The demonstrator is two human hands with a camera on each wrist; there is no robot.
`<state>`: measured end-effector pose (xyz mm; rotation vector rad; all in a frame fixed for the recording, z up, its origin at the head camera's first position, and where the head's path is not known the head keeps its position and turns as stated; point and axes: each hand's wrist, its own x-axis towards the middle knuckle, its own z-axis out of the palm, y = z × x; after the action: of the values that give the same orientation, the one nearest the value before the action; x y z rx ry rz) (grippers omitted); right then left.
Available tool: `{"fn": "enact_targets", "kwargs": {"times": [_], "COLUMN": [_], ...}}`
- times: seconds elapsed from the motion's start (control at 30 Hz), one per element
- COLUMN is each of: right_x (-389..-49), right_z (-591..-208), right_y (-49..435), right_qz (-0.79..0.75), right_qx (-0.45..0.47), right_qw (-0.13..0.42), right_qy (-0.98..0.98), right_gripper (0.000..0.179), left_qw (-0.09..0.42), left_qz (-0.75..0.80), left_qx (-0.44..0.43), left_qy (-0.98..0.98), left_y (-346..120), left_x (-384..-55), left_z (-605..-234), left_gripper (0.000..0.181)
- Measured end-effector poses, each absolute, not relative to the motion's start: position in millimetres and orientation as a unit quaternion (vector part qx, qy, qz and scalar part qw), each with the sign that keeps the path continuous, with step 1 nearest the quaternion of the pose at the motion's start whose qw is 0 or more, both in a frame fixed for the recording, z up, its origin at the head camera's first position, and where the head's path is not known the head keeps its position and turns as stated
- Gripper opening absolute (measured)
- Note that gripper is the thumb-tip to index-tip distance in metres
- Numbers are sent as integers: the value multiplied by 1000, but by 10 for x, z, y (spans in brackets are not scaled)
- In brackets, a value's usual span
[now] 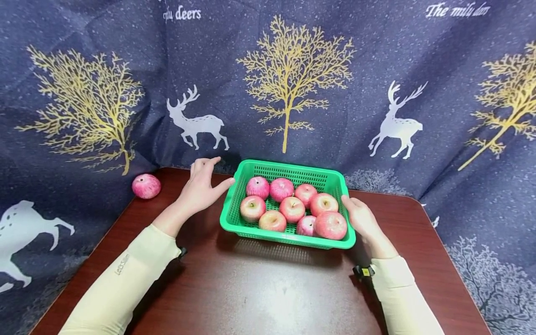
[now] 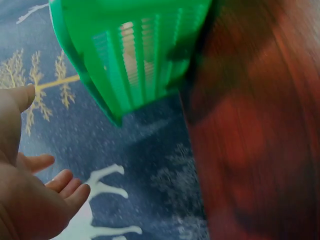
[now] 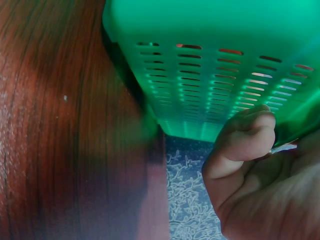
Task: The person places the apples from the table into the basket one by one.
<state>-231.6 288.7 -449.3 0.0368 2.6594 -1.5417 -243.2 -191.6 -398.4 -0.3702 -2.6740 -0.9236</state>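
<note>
A green plastic basket (image 1: 284,238) with slotted walls sits toward the back of the table and holds several red apples (image 1: 292,209). My right hand (image 1: 365,222) grips its right rim, thumb at the top edge; in the right wrist view curled fingers (image 3: 247,137) lie against the slotted end wall. Left of the basket, my left hand (image 1: 201,186) is open, the thumb pointing at the left rim. The left wrist view shows a gap between these spread fingers (image 2: 75,197) and the basket's end wall (image 2: 115,75).
A single apple (image 1: 146,186) lies at the table's back left corner. The table (image 1: 268,288) is dark reddish wood with a glossy glare at the front. Behind it hangs a dark blue cloth (image 1: 234,70) printed with deer and golden trees.
</note>
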Motion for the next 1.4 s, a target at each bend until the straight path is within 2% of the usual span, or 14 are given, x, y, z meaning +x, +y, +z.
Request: {"fn": "enact_targets", "kwargs": {"times": [0.43, 0.97, 1.4], "right_x": [-2319, -2306, -2339], "right_z": [-4494, -4480, -4505], "right_y": [2882, 2886, 2893], "right_qz": [-499, -503, -511], "right_qx": [13, 11, 9], "right_qw": [33, 35, 38], "right_qy": [866, 864, 859], "right_gripper": [66, 65, 63], "left_qw": [180, 195, 170], "left_qz": [-311, -271, -243], "left_qx": [-47, -4, 34], "left_qy": [-932, -943, -954], "left_y": [-2418, -2863, -3145], "left_x": [-2622, -2749, -2784], "left_z": [-4129, -4241, -4308], "left_gripper": [87, 83, 85]}}
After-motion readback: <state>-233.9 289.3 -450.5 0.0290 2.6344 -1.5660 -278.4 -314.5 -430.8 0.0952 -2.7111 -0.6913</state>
